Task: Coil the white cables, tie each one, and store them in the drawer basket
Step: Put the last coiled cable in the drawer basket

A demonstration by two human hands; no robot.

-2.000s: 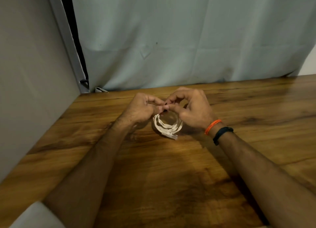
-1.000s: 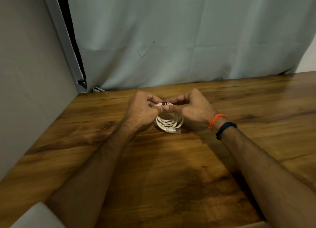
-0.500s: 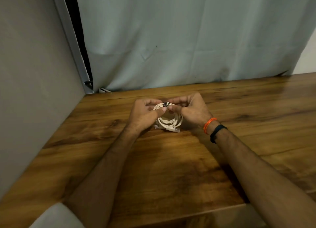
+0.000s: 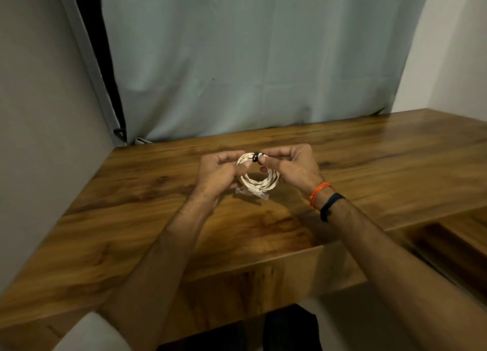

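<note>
held upright over the middle of the wooden table (image 4: 369, 150): a coiled white cable (image 4: 259, 182), bound at twelve o'clock by a dark tie (image 4: 255, 156). pinched at about ten o'clock by the left hand (image 4: 218, 172), thumb against curled fingers. gripped at the tie by the right hand (image 4: 292, 167), thumb and forefinger closed on it. clear plugs (image 4: 257, 192) hung at six o'clock, near the tabletop. saw no basket or other container.

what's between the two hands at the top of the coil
In the head view, a dark tie wrapped round the white cable coil sits between the left hand and right hand, both pinching the coil beside it.
</note>
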